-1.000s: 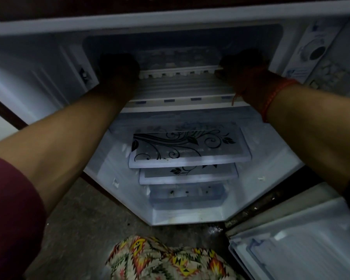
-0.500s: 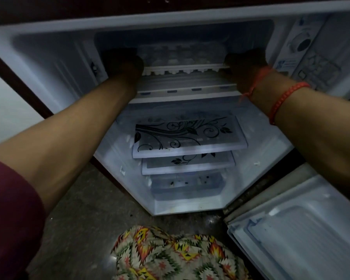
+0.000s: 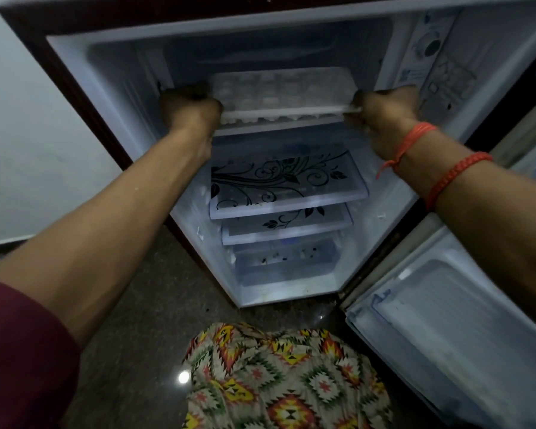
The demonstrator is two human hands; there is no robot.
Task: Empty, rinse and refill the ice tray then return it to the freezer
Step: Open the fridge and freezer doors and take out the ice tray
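Head view, nearest first: your patterned clothing (image 3: 285, 379) fills the bottom edge, the fridge door (image 3: 452, 335) hangs open at your right, and both forearms reach up and away into the cabinet; past the floral shelves (image 3: 288, 187) you arrive at the freezer compartment (image 3: 276, 57) up top; there the ice tray (image 3: 280, 91) lies level, long axis running left to right, one short end in each fist; your left hand (image 3: 191, 111) is curled closed around the left end, your right hand (image 3: 384, 108) clamped on the right end, fingers pressed together on the rim; both sit equally near, the tray spanning straight between them at the compartment's mouth; whether it holds ice or water, you can't tell in this gloom; keep it flat, I'd say.
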